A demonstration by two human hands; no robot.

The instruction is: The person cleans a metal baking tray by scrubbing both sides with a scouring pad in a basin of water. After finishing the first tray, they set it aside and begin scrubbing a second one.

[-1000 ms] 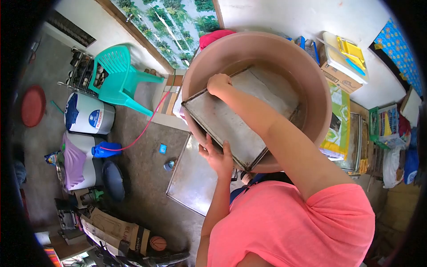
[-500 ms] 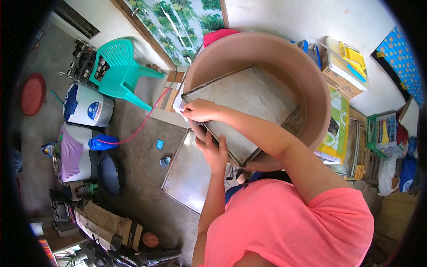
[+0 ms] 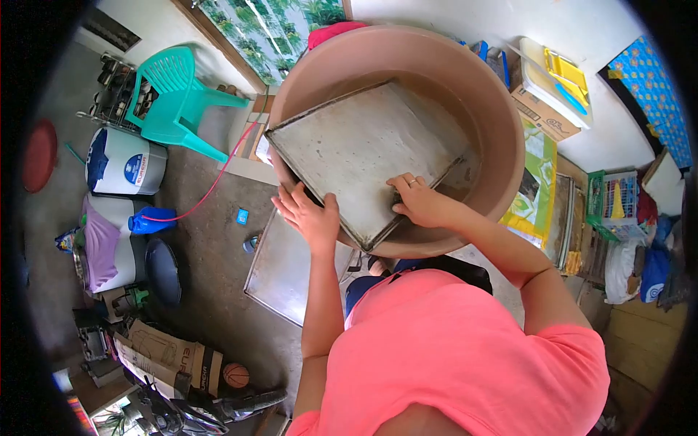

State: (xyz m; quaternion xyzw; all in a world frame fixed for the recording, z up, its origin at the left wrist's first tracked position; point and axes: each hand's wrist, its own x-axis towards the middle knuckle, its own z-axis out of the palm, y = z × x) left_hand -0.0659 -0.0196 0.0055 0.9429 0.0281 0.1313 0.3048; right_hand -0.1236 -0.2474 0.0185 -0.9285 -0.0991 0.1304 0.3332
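- Head view: the metal tray (image 3: pixel 349 149) lies tilted inside the large brown basin (image 3: pixel 502 131), its left corner reaching over the basin's rim and its near corner at the side closest to the person.
- Murky water (image 3: pixel 476 171) shows in the basin beyond and to the right of the tray.
- The left hand (image 3: pixel 309 218) is at the tray's near-left edge, its fingers spread open over the basin's rim and its thumb at the tray's edge.
- The right hand (image 3: pixel 418 200), with a ring on one finger, is on the tray's upper face close to its near-right edge. Its fingers are bent; whether they grip anything cannot be told, as a dark patch beside the fingertips is too small to make out.
- A second metal tray (image 3: pixel 283 280) lies on the floor (image 3: pixel 211 305), left of the person's legs and partly behind the left forearm.
- Farther left, a pink hose (image 3: pixel 224 171) runs to a blue container (image 3: pixel 154 220), with a green chair (image 3: pixel 171 116) above it in the view.
- Right of the basin are a yellow-and-green patterned sheet (image 3: pixel 532 185) and a green crate (image 3: pixel 596 203).
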